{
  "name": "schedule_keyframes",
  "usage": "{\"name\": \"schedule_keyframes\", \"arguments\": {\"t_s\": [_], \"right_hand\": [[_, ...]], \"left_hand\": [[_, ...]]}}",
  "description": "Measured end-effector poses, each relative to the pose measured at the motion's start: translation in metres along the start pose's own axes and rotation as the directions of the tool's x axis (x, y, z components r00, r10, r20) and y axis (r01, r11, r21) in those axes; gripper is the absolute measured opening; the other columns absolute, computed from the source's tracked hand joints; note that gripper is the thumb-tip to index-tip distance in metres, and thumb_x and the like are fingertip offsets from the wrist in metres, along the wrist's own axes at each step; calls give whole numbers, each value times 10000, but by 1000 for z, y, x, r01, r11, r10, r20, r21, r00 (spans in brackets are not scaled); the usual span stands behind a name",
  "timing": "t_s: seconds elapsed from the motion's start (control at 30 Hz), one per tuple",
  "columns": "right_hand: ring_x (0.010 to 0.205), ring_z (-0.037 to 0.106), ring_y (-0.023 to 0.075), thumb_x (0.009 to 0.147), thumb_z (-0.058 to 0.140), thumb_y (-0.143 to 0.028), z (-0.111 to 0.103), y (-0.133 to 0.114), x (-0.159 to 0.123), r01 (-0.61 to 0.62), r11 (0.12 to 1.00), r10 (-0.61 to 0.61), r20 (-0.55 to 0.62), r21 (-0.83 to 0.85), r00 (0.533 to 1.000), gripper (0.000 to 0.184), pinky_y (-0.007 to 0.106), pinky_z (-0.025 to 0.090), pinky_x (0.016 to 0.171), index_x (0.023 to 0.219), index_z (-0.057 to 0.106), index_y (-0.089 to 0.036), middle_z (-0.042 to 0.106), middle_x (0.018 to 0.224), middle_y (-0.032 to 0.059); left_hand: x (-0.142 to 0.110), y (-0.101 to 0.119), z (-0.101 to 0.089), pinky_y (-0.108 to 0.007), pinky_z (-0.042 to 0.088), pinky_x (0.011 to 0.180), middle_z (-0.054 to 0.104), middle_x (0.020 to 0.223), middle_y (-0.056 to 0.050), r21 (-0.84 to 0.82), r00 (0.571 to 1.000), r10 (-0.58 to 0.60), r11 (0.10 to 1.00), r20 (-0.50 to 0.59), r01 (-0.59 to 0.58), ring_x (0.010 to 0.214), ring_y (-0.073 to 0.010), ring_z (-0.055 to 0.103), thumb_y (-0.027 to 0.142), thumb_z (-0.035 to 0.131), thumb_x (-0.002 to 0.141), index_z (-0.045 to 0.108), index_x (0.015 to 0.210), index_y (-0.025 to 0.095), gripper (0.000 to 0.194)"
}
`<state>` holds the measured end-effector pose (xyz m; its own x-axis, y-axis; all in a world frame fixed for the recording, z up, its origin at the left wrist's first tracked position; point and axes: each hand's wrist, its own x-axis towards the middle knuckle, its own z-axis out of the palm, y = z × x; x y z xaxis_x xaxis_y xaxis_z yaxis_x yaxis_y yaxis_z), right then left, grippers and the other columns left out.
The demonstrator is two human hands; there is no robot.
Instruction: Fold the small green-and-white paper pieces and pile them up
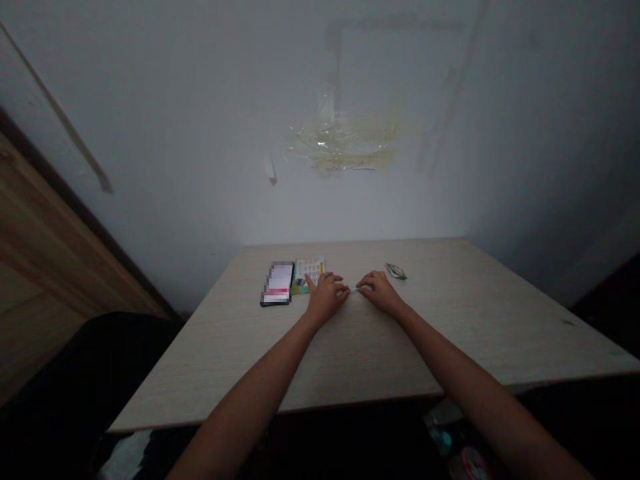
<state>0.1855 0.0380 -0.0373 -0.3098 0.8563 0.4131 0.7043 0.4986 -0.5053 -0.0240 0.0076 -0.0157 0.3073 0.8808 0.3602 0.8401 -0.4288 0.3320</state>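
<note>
A small whitish piece point(353, 289), too small to make out, lies between my two hands just over the table. My left hand point(326, 295) pinches its left end with thumb and forefinger, the other fingers reaching forward. At its right end, the fingertips of my right hand point(379, 290) are closed on it. Partly behind my left hand is a printed sheet or booklet point(309, 268) with rows of small pictures and a green edge. A small folded, colourful paper or packet point(396, 271) rests beyond my right hand.
A phone point(278, 283) with a blurred screen lies left of the printed sheet. The pale wooden table point(370, 367) meets a wall point(200, 167) with tape remnants. A dark shape point(130, 353) stands at the left, and several items point(465, 453) sit below the table's front edge.
</note>
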Motion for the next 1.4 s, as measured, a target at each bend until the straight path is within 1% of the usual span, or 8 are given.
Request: {"name": "schedule_keyframes", "arguments": {"t_s": [0.27,0.6,0.77,0.93,1.03,1.17,1.3,1.4], "right_hand": [[1016,532,247,812,679,-307,4,2,-1,-3,1000,1,-87,-25,996,147,401,357,965,855,751,-187,645,958,99],[987,587,235,818,666,-334,3,-1,3,4,990,14,-124,138,992,165,400,382,961,875,727,-191,695,939,78],[930,639,233,832,633,-369,6,1,4,-39,961,59,-63,275,996,227,386,446,907,926,735,-190,732,929,79],[936,669,232,810,651,-378,5,-2,4,-53,927,72,-38,372,997,299,391,480,911,1028,733,-191,743,988,88],[885,687,226,793,666,-356,3,-7,4,-53,905,66,-16,422,998,312,390,502,893,1044,727,-183,752,928,81],[862,705,218,778,676,-343,3,-12,2,-104,843,105,29,527,994,379,386,509,907,1107,686,-154,754,857,72],[860,713,221,755,693,-349,5,-12,1,-150,795,137,67,588,988,392,384,521,893,1092,670,-151,752,839,67],[846,714,220,740,706,-348,6,-11,1,-168,796,152,77,581,985,381,380,525,881,1065,670,-153,752,828,64]], "left_hand": [[2,-1,3,-747,-126,1055,697,1172,10,-67,1000,1,998,-17,-2,1257,-269,456,376,606,882,746,928,334,153],[3,-4,6,-724,-132,1075,697,1171,-2,-125,999,-25,992,-25,22,1257,-270,463,375,648,851,752,877,319,121],[4,-2,6,-726,-104,1082,701,1167,0,-158,998,-57,986,-35,51,1261,-272,465,393,655,843,750,830,303,131],[4,1,5,-722,-59,1093,702,1170,-10,-197,995,-95,977,-35,86,1259,-276,470,390,659,837,754,818,293,138],[5,2,5,-723,-33,1097,705,1162,-21,-234,991,-126,965,-33,115,1253,-281,478,378,672,826,757,815,289,123],[5,2,6,-690,-6,1121,707,1159,-39,-255,990,-140,959,-36,126,1246,-276,484,373,676,822,763,806,280,128],[6,3,8,-653,35,1142,707,1159,-51,-243,989,-142,961,-38,129,1235,-268,495,362,679,818,769,805,275,126],[6,4,7,-662,50,1137,716,1135,-46,-246,987,-156,959,-45,140,1232,-272,501,355,683,817,766,784,272,122]]}}
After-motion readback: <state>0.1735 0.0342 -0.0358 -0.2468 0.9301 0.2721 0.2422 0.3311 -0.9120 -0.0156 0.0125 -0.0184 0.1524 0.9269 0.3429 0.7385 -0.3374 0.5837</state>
